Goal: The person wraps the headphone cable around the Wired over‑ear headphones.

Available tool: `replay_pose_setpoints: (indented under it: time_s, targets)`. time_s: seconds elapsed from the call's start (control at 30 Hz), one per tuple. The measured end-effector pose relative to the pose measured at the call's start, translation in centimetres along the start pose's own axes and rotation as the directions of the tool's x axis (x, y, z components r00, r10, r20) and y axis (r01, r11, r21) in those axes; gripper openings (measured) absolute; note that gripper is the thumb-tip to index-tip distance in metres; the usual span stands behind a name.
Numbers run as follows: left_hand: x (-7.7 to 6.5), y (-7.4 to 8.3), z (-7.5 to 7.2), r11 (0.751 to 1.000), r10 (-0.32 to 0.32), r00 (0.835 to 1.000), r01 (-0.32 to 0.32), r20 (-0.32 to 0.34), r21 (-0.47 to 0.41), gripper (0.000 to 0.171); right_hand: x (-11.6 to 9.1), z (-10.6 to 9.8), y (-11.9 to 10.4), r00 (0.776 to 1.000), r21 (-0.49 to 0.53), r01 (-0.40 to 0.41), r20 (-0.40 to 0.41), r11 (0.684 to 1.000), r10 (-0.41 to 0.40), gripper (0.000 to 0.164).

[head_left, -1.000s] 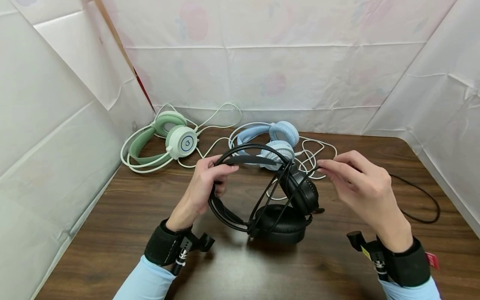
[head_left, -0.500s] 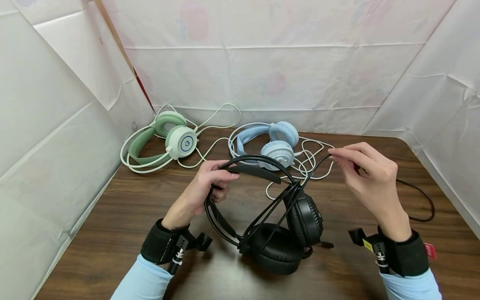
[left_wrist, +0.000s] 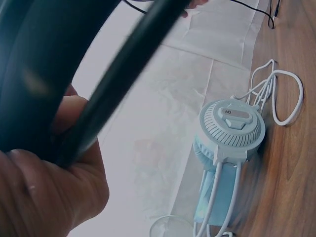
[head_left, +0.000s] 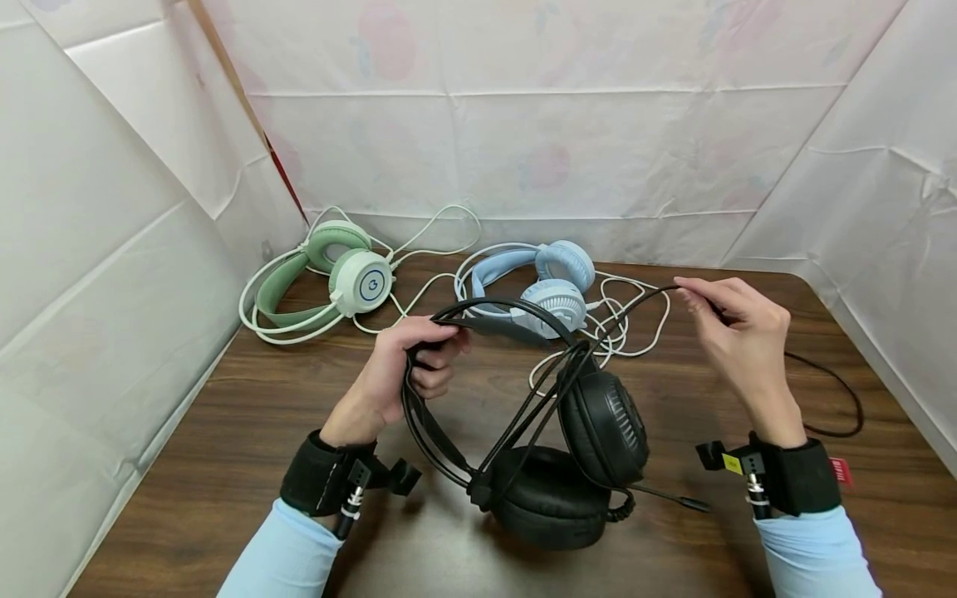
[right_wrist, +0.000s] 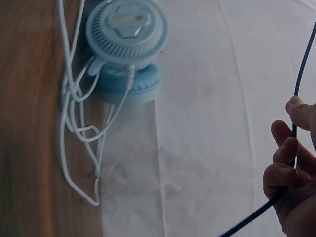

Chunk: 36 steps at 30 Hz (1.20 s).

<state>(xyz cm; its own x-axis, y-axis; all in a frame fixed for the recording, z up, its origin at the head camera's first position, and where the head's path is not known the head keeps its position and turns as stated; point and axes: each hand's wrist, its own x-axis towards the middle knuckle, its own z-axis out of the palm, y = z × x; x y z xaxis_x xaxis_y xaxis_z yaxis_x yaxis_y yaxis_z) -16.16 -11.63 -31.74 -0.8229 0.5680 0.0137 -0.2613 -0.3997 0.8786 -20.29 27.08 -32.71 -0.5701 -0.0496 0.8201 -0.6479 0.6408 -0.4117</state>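
Note:
My left hand (head_left: 389, 378) grips the headband of a black over-ear headset (head_left: 549, 498), which is tilted above the near part of the table. Its earcups face me, and a thin microphone boom (head_left: 691, 503) sticks out to the right. Several strands of its black cable run across the headband's opening. Farther right, my right hand (head_left: 743, 345) pinches that cable (head_left: 643, 302), drawing a length taut from the headset. In the right wrist view the cable (right_wrist: 305, 59) passes between thumb and fingers. The headband (left_wrist: 44, 74) fills the upper left of the left wrist view.
Light blue headphones (head_left: 557, 306) with a tangled white cord (head_left: 658, 336) lie behind the black headset. Green headphones (head_left: 362, 282) are at the back left. A loop of black cable (head_left: 858, 407) rests on the wooden table (head_left: 247, 465) at right. White sheeting (head_left: 493, 158) surrounds the table.
My right hand has moved up and right, drawing out more black cable. The headset has come lower and turned, with its microphone boom showing more. My left fingers have shifted on the headband.

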Motion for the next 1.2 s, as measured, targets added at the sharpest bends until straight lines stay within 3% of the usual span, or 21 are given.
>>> replay_pose_setpoints:
  time_s: [0.2,0.4,0.6,0.77,0.9,1.0,1.1,1.2]
  targets:
    - [0.3,-0.1,-0.9,0.983,-0.021,1.0,0.023,0.015,-0.185,0.034,-0.7,0.7,1.9,0.998,-0.027,-0.067,0.021,0.997,0.067,0.022]
    - [0.5,-0.2,-1.7,0.953,-0.042,0.998,0.027,-0.042,-0.302,0.039,-1.1,1.2,2.6,0.994,-0.048,-0.083,0.071,0.995,0.086,0.021]
    - [0.6,-0.2,-2.1,0.901,-0.097,0.985,0.027,-0.141,-0.433,0.041,-1.2,1.8,2.5,0.994,-0.09,-0.057,0.091,0.994,0.066,0.018]
    - [0.8,-0.4,-2.4,0.846,-0.088,0.984,-0.007,-0.153,-0.533,0.04,-1.3,1.9,2.3,0.984,-0.088,-0.086,0.15,0.992,0.098,0.018]
    - [0.8,-0.5,-2.5,0.768,-0.108,0.98,-0.026,-0.169,-0.64,0.038,-1.5,2.2,2.3,0.98,-0.083,-0.058,0.186,0.995,0.072,0.014]
    - [0.8,-0.4,-2.7,0.678,-0.144,0.966,-0.061,-0.213,-0.733,0.035,-1.7,2.6,2.2,0.979,-0.064,0.011,0.202,0.998,0.002,0.015]
    - [0.8,-0.4,-2.8,0.598,-0.173,0.935,-0.15,-0.31,-0.788,0.032,-1.8,2.9,1.9,0.972,-0.035,0.057,0.229,0.998,-0.047,0.023]
    - [0.8,-0.3,-2.9,0.548,-0.195,0.885,-0.259,-0.422,-0.796,0.027,-1.9,3.2,1.5,0.961,0.0,0.097,0.259,0.995,-0.094,0.026]
